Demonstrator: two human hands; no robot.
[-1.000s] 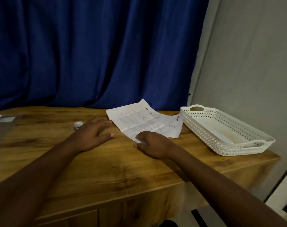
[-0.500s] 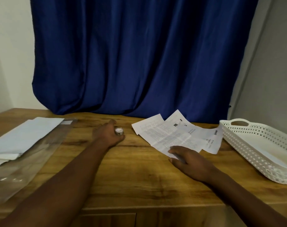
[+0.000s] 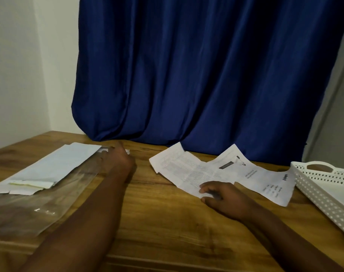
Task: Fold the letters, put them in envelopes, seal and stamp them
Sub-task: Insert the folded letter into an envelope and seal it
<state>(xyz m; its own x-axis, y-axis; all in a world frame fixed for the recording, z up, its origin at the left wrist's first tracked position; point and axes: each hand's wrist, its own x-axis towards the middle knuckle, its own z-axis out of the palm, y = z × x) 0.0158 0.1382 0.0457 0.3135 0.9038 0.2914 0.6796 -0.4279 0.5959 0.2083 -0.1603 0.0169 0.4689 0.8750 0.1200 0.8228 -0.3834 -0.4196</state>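
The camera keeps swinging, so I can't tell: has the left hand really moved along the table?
Yes. The left hand has moved left, away from the letters and up to the envelopes.

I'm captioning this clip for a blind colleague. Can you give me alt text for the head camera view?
A person's right hand presses on printed letters on a wooden table, while the left hand reaches toward white envelopes in a clear sleeve. A white perforated tray sits far right, before a blue curtain.
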